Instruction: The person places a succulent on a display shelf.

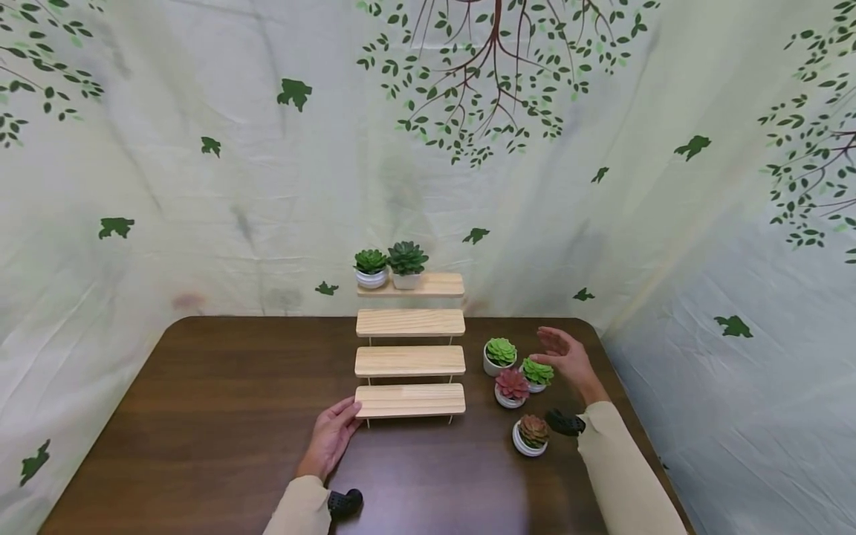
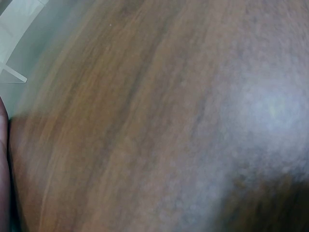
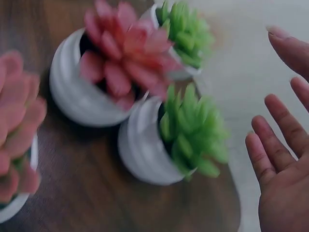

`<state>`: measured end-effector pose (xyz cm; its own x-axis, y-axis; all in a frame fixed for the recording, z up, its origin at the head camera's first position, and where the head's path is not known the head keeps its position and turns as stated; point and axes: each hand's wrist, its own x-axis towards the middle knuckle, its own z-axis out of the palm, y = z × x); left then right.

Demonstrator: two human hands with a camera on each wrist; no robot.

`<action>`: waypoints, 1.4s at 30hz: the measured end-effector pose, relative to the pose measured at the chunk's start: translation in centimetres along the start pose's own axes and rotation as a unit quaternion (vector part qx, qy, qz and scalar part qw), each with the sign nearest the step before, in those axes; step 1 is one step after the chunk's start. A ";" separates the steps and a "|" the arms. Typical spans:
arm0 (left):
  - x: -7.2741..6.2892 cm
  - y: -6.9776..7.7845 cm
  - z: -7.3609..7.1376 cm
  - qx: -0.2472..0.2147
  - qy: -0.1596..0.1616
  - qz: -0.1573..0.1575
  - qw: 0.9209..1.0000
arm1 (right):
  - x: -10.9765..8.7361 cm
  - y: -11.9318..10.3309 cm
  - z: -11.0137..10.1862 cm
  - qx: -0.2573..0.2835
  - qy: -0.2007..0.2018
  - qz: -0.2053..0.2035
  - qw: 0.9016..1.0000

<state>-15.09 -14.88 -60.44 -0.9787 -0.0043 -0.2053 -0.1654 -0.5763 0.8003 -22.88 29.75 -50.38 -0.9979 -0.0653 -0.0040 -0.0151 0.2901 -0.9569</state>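
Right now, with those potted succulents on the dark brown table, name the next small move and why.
Probably close the right hand round the ribbed white pot of the nearer bright-green succulent: the open, empty hand hovers beside it, while the left hand holds the pale wooden four-tier stand, whose top board bears two green succulents and has space on the right.

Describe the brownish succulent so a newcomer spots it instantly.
On the dark table, look right of the stepped wooden stand. The brownish succulent sits in a white pot, nearest the person. Duller than the pink succulent and two bright green succulents bunched beyond, it stands apart.
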 end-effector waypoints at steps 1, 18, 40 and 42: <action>0.0 0.0 0.0 0.000 -0.003 0.003 1.000 | -0.1 0.4 -0.2 0.002 -0.004 0.000 1.000; 0.2 -0.3 0.3 -0.010 -0.029 0.015 0.999 | -1.8 4.7 -0.8 0.016 -0.049 0.032 0.998; -0.1 0.0 0.3 0.003 0.003 -0.004 1.000 | -2.0 6.5 1.2 -0.054 0.021 0.104 0.993; -0.1 0.1 0.2 0.001 0.003 -0.001 1.000 | -2.0 6.4 1.3 -0.053 0.026 0.110 0.992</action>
<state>-15.03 -14.74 -60.24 -0.9774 -0.0079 -0.2113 -0.1685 -0.5748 0.8008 -20.87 30.52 -56.88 -0.9797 0.0586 -0.1915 0.1990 0.3910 -0.8986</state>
